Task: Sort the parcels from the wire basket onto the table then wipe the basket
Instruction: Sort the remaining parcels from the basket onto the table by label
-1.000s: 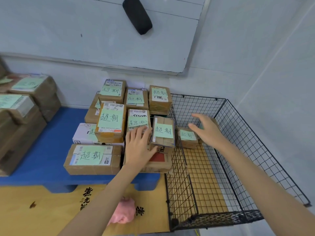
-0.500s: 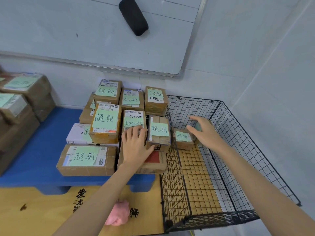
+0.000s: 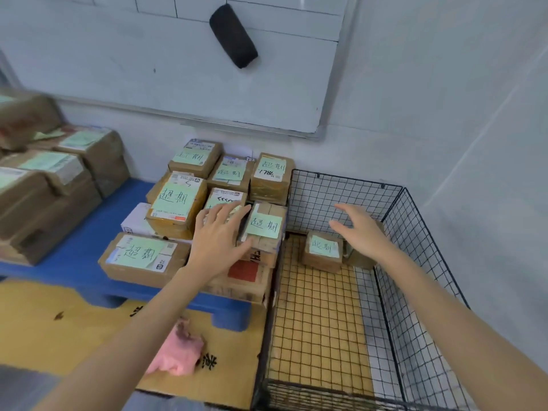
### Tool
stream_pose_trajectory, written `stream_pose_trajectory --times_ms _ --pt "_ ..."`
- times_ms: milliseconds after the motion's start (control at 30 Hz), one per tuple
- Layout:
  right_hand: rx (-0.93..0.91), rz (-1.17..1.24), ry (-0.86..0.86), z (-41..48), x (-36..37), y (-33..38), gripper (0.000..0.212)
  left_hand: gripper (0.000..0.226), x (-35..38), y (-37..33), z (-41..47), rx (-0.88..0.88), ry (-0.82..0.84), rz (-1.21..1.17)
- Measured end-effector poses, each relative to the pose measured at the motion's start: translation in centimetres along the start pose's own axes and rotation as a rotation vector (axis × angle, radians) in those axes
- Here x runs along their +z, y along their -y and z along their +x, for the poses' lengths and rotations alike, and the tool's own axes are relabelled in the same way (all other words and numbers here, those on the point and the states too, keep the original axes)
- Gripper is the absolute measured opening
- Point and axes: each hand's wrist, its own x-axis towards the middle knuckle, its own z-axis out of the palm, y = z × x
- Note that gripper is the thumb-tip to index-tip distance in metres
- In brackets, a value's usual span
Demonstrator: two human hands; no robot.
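Several brown parcels with green notes are stacked on the blue table (image 3: 74, 232). My left hand (image 3: 219, 237) lies flat on this stack with its fingers straight, and its thumb touches a small upright parcel (image 3: 265, 225) at the stack's right edge. The black wire basket (image 3: 415, 292) stands to the right of the table. One small labelled parcel (image 3: 323, 250) sits at its back. A second parcel (image 3: 360, 261) is partly hidden behind my right hand (image 3: 360, 229), which hovers open over the back of the basket with spread fingers.
A pink cloth (image 3: 178, 354) lies on the yellow board (image 3: 44, 321) in front of the table. Larger boxes (image 3: 44, 185) are piled at the left. A whiteboard with a black eraser (image 3: 234, 35) hangs on the wall behind. A white wall runs along the basket's right side.
My left hand has slid forward and to the right onto the stack, up against the small upright parcel. My right hand stays over the back of the basket, its fingers now spread wider.
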Motion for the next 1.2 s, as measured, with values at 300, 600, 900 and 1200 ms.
stream_pose_trajectory --times_ms 300,600,900,1200 --pt "-0.029 0.044 0.07 1.1 -1.8 -6.8 0.06 0.068 -2.6 -10.0 2.8 -0.055 -0.019 0.012" --pt "0.125 0.152 0.182 2.3 1.0 -12.7 0.06 0.069 2.5 -17.2 6.0 0.03 0.197 0.022" --pt "0.337 0.238 0.273 4.3 6.7 -16.1 0.061 0.068 12.8 -17.4 8.9 -0.165 0.503 -0.124" --pt "0.433 0.314 0.288 5.9 11.6 -18.4 0.061 0.071 21.3 -15.0 6.3 -0.366 0.725 -0.185"
